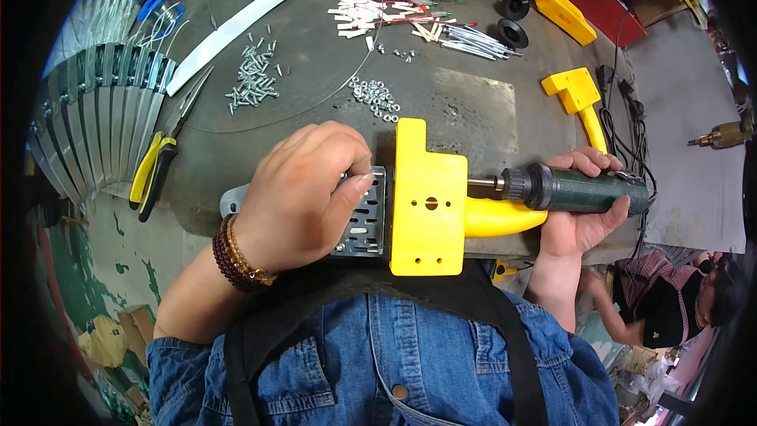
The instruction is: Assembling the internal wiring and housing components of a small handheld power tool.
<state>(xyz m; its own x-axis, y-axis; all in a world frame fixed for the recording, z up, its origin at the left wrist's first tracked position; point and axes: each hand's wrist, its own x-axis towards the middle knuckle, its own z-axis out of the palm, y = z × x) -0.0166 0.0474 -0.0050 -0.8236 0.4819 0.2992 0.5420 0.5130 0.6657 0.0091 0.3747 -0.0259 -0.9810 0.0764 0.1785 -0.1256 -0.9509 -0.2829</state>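
- Head view, looking down at a yellow plastic housing (428,205) lying at the near edge of a dark round worktable (315,87).
- Housing: flat, blocky, bright yellow, with a raised tab at its upper left corner, a round hole near the middle, small screw holes below, and a curved yellow handle running off to its right.
- Perforated metal plate (364,217), grey with slots, sticking out of the housing's left side.
- Left hand (296,197) just left of the housing, fingers curled together over the plate, thumb and fingertips pinching something small that cannot be made out; beaded bracelets on the wrist.
- Right hand (579,217) right of the housing, fingers wrapped around a dark green electric screwdriver (579,189), its bit pointing at the housing's right edge.
- Beyond the housing: loose nuts (374,97), a pile of screws (252,79), a second yellow housing (579,99).
- Far left of the housing: yellow-handled pliers (158,166).
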